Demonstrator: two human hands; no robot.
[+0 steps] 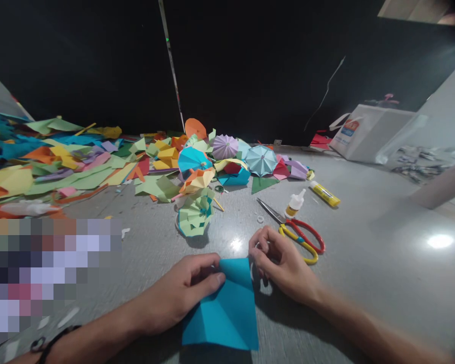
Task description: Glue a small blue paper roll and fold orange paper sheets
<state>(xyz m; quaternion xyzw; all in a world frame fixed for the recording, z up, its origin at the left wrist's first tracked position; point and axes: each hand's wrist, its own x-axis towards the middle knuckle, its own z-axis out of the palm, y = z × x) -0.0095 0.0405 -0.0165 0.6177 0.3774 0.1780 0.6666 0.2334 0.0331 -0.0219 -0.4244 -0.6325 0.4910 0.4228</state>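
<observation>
Tabletop (364, 293) glossy grey, black wall (250, 65) behind; left hand (182, 293), right hand (284, 265) both pinched on blue sheet (227, 316).

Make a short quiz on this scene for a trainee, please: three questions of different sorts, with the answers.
1. Multiple choice: the left hand and the right hand both pinch the top corner of
A) a blue paper sheet
B) a red ribbon
C) a pencil
2. True or false: the scissors with red and yellow handles lie on the table, near the right hand.
3. Fill the gap: behind the small glue bottle lies a pile of coloured scraps and folded paper ____.

Key: 1 A; 2 true; 3 umbrellas.
</observation>
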